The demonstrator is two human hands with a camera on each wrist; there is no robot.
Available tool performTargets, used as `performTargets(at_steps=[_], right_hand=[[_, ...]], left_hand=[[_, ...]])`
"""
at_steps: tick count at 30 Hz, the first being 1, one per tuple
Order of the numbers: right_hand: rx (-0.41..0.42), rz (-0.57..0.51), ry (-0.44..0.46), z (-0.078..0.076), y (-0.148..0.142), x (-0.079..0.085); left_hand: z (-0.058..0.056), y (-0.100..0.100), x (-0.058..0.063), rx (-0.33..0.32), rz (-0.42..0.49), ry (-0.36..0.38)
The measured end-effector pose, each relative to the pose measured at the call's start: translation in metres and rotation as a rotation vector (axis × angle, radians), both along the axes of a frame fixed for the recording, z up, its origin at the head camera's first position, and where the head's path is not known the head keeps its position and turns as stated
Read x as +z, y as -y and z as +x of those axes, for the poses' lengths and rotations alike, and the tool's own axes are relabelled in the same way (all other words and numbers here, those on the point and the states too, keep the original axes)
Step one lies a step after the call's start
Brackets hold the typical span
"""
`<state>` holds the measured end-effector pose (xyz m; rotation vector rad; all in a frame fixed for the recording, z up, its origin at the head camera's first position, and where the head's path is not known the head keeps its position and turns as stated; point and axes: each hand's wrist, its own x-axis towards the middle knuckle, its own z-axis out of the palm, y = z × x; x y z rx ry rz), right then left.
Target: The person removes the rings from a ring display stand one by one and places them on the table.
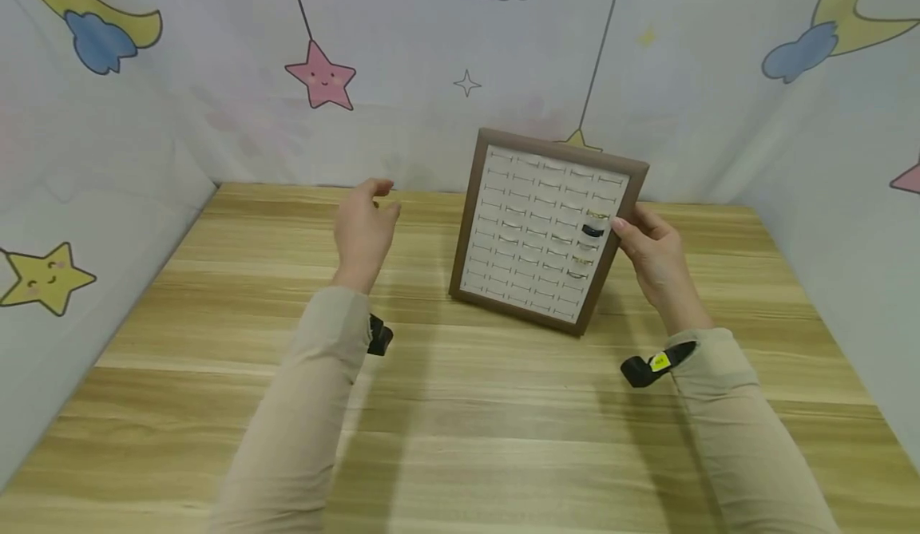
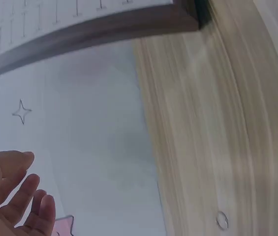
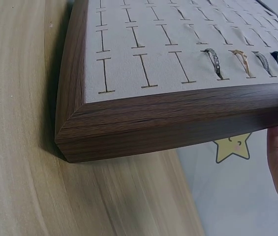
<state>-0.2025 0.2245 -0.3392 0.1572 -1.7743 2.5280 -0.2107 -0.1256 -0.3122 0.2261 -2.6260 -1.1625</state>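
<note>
At the desk (image 1: 503, 438), the right hand (image 1: 660, 263) pinches the tilted ring board (image 1: 528, 240), best held steady; the left hand (image 1: 362, 235) hovers empty, loosely curved.

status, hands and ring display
Right hand holding brown-framed rectangular white ring display. Left hand empty. Thin silver ring loose on wood-grain table. Nothing visibly blocking.

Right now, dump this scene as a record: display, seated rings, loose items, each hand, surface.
display: brown-framed ring display board, tilted
seated_rings: five, rightmost column; top down: gold ring, dark blue ring, silver ring, second gold ring, second silver ring
loose: one silver-toned finger ring on table
right_hand: right hand grips board's right side
left_hand: left hand raised, holds nothing
surface: wood-grain table
</note>
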Motion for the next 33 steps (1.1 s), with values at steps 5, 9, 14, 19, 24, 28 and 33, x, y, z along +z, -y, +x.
performTargets(at_steps=[5, 9, 14, 19, 24, 28, 33], right_hand=[[0.001, 0.006, 0.002, 0.000, 0.000, -0.001], [0.005, 0.008, 0.001, 0.000, 0.001, -0.002], [-0.004, 0.025, 0.001, -0.001, 0.000, -0.002], [0.005, 0.023, -0.011, 0.000, -0.002, -0.001], [0.012, -0.011, -0.032, 0.001, -0.003, -0.001], [0.007, -0.033, -0.035, 0.000, -0.002, -0.002], [-0.009, -0.035, -0.037, -0.001, -0.001, -0.003]], left_hand=[[0.003, -0.034, 0.005, -0.075, 0.076, -0.028], [0.007, -0.060, 0.007, -0.131, 0.144, -0.046], [0.012, -0.092, 0.007, -0.234, 0.144, -0.116], [0.015, -0.120, 0.004, -0.348, 0.090, -0.187], [0.018, -0.143, -0.001, -0.432, 0.073, -0.219], [0.020, -0.157, -0.004, -0.459, 0.090, -0.210], [0.020, -0.168, -0.006, -0.459, 0.088, -0.191]])
